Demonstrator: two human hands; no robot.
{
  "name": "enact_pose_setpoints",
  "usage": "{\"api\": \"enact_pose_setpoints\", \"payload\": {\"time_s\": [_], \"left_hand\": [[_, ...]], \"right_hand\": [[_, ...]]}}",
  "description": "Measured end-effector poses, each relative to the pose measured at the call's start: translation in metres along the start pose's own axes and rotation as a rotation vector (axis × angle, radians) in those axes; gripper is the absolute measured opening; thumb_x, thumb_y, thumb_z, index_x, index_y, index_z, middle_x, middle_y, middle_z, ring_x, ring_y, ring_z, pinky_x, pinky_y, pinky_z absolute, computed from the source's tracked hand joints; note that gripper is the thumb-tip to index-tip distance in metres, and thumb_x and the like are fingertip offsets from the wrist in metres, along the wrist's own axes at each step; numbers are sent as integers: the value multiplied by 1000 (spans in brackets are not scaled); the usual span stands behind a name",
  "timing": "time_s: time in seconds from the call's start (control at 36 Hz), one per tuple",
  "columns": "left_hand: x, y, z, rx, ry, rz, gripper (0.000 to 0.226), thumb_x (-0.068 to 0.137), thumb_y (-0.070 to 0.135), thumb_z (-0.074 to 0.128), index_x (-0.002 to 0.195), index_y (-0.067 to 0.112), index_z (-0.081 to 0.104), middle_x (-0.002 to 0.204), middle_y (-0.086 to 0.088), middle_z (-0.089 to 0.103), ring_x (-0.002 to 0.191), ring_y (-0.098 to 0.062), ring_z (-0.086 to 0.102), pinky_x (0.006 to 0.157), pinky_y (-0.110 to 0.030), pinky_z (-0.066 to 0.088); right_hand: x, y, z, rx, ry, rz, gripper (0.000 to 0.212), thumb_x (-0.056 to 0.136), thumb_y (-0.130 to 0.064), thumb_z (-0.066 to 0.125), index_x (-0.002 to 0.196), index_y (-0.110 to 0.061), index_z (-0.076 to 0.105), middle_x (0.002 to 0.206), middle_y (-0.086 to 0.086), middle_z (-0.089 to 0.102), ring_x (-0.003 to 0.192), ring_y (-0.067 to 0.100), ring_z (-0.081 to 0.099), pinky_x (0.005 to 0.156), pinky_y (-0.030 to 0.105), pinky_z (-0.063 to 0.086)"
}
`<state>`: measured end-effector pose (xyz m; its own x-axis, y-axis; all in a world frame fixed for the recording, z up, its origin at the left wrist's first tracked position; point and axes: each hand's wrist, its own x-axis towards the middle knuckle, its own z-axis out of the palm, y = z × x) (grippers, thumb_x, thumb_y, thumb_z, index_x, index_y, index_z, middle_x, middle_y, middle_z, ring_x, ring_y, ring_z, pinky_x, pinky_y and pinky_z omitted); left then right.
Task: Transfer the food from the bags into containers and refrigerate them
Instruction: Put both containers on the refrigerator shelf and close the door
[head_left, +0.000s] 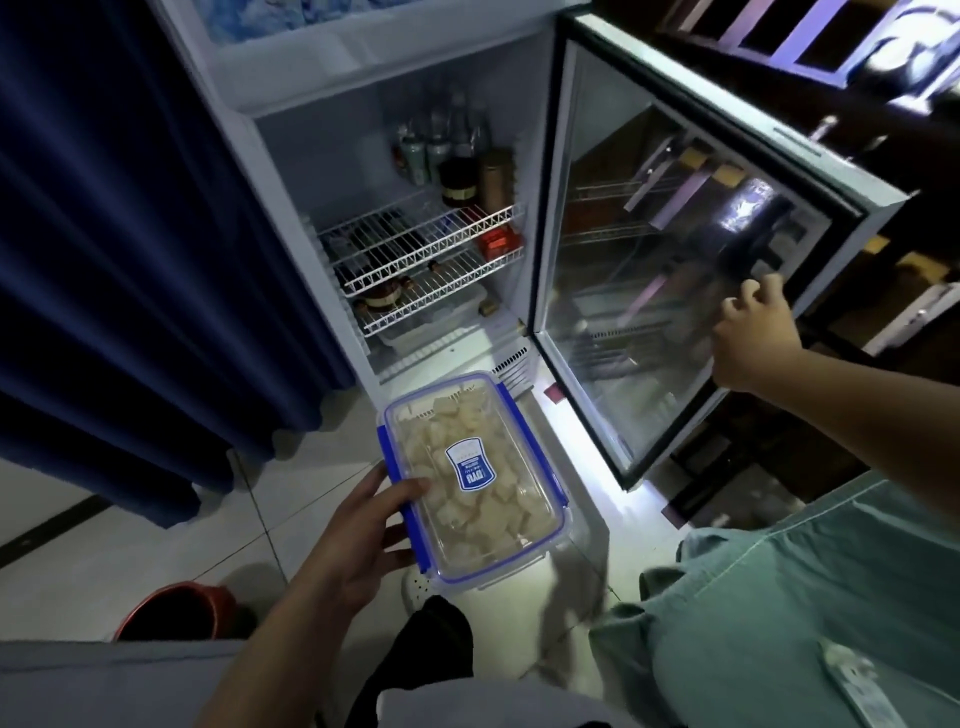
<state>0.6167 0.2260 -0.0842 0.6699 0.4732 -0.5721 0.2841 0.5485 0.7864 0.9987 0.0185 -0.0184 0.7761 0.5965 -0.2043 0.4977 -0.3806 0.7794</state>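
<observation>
The left hand (358, 540) holds the closed box (470, 478) of food low in front of the fridge (363, 171). The right hand (753, 338), fingers curled, holds the edge of the open glass door (675, 260). This looks like the putting-away step. Next, I think, the box must go onto a free wire shelf (421, 244).
</observation>
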Motion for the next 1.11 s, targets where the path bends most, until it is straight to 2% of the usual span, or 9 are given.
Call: {"api": "enact_pose_setpoints", "payload": {"time_s": [0.19,0.28,0.36,0.42,0.5,0.58,0.67,0.83,1.11], "left_hand": [[50,29,3,25,-38,-19,33,81,25,75,111,39,72,112,-6,76,96,-31,75,77,-50,61],[79,47,2,40,-47,-25,30,85,22,73,110,38,73,111,-6,76,94,-30,75,80,-52,61],[105,66,0,34,-69,-27,32,82,24,76,111,39,72,111,-6,76,94,-31,75,80,-51,61],[122,79,-1,23,-94,-39,39,72,29,80,108,39,73,110,-6,76,94,-31,76,79,-51,61],[146,95,-4,19,-128,-59,45,63,33,80,107,39,74,109,-7,76,90,-30,76,75,-47,60],[169,110,-8,17,-153,-48,53,58,35,83,110,37,73,110,-7,76,90,-29,76,72,-44,59],[188,121,-11,23,-152,-45,55,56,37,83,111,36,73,109,-7,76,86,-26,76,70,-41,59],[222,133,-13,-27,-78,-109,45,61,35,82,106,35,75,100,-6,77,81,-24,76,68,-40,57],[285,166,10,-135,147,-89,15,90,30,72,102,37,77,103,-3,78,85,-24,76,67,-38,60]], "right_hand": [[23,8,9,15,-129,58,45,91,-47,39,126,-35,64,130,0,54,125,35,35,113,58,14],[23,-3,-1,264,-148,129,53,88,-60,42,132,-34,59,140,4,48,136,40,28,113,68,6],[19,-27,-18,839,-38,161,69,84,-78,46,142,-39,48,154,-1,40,144,30,28,115,61,13],[10,-47,-39,1552,-68,149,78,74,-80,61,141,-41,51,154,-6,43,143,21,37,118,54,24],[4,-81,-68,2355,-386,121,66,68,-76,67,129,-54,57,148,-16,50,135,18,48,111,49,35],[11,-109,-82,2695,-564,80,56,80,-75,53,128,-48,63,141,-15,59,127,19,58,107,50,41],[23,-129,-99,2763,-523,39,52,88,-68,45,127,-41,67,135,-11,64,126,16,60,109,50,39],[58,-145,-114,2612,-253,-5,40,88,-41,69,127,-39,66,130,-11,67,120,15,64,96,37,52],[178,-139,-108,2394,-316,-349,86,64,-5,91,134,-44,59,132,-11,64,119,16,63,91,29,55]]}}
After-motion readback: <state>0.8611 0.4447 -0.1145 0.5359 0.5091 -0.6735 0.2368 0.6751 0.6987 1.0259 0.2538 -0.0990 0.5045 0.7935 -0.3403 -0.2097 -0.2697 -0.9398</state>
